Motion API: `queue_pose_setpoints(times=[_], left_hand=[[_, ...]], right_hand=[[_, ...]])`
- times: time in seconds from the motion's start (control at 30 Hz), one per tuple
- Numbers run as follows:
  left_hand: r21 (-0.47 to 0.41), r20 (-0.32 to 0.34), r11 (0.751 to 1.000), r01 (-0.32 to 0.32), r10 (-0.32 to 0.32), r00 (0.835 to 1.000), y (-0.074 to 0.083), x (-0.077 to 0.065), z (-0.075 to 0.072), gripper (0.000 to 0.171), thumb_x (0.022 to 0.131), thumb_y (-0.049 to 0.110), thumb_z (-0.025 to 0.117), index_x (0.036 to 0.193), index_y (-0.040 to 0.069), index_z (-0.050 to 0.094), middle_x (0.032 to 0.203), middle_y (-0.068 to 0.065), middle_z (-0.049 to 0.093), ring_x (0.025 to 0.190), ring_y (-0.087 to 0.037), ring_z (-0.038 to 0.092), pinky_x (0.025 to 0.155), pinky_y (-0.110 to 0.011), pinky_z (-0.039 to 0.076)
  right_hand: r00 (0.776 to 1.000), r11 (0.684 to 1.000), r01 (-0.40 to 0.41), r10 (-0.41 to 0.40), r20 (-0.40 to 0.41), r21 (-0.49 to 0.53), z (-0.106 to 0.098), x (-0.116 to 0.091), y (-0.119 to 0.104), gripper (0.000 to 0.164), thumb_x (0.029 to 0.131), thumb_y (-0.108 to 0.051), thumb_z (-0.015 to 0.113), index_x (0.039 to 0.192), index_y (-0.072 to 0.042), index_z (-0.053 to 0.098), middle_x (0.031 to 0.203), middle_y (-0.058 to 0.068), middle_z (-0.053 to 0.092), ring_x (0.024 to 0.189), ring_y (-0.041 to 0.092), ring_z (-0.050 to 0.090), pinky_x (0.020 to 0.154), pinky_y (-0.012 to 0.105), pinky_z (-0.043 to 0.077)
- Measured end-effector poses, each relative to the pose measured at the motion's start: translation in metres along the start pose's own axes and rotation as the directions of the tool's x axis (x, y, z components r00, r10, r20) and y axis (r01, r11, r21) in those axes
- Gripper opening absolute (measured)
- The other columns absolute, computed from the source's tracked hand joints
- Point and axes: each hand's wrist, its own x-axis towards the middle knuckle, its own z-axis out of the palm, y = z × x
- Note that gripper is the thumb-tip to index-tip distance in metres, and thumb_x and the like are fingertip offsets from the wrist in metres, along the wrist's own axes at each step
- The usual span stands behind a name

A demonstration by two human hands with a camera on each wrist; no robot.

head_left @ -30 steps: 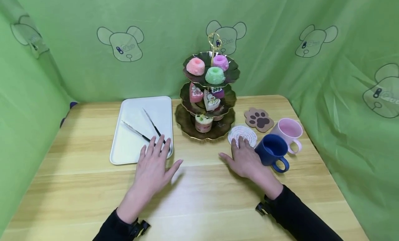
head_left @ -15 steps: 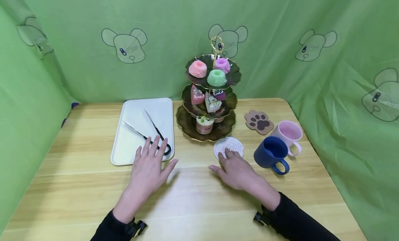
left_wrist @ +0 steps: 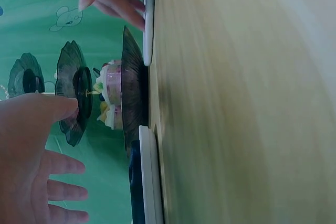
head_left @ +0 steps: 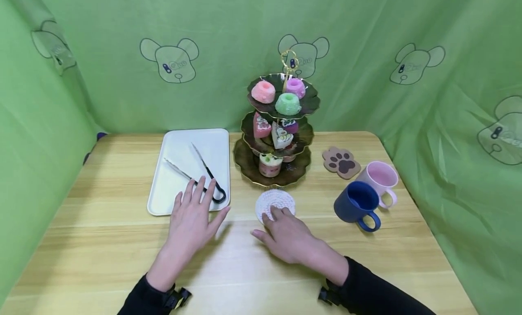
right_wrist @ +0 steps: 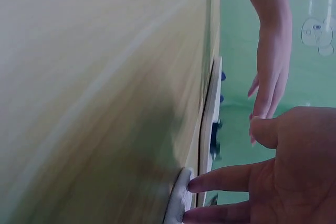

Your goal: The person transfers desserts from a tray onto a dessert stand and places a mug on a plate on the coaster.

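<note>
My right hand (head_left: 290, 239) rests its fingertips on a round white woven coaster (head_left: 270, 199) lying on the table in front of the tiered stand. In the right wrist view, two extended fingers touch the upper face of the coaster (right_wrist: 178, 198). My left hand (head_left: 190, 220), fingers spread, hovers palm down by the near edge of a white tray (head_left: 161, 205) and holds nothing. On that tray lie black-handled metal tongs (head_left: 211, 175), their handle partly behind the left fingertips in the head view. The left wrist view shows the spread left hand (left_wrist: 31, 156) above table level.
A three-tier dark stand (head_left: 243, 163) with toy cakes stands behind the coaster. To the right are a blue mug (head_left: 348, 204), a pink mug (head_left: 379, 175) and a brown paw-shaped coaster (head_left: 341, 163). A green curtain (head_left: 232, 56) surrounds the wooden table (head_left: 102, 247).
My right hand has slid the white coaster leftward and nearer, away from the blue mug to in front of the stand. The left hand has shifted slightly, staying spread by the tray.
</note>
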Motion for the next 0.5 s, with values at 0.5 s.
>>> queue_pose_setpoints(times=[0.5], left_hand=[[0.009,0.001,1.0,0.008,-0.008,1.0,-0.005,0.0,0.002,0.083,0.101,0.063,0.058,0.162,0.01,0.042,0.167,-0.021,0.035,0.152,-0.049,0.031,0.117,-0.07,0.031]], right_hand=[[0.995,0.989,0.096,-0.098,-0.013,-0.114,0.007,0.021,-0.037,0.074,0.111,-0.061,0.034,0.15,-0.003,0.058,0.152,0.026,0.052,0.137,0.044,0.052,0.113,0.052,0.046]])
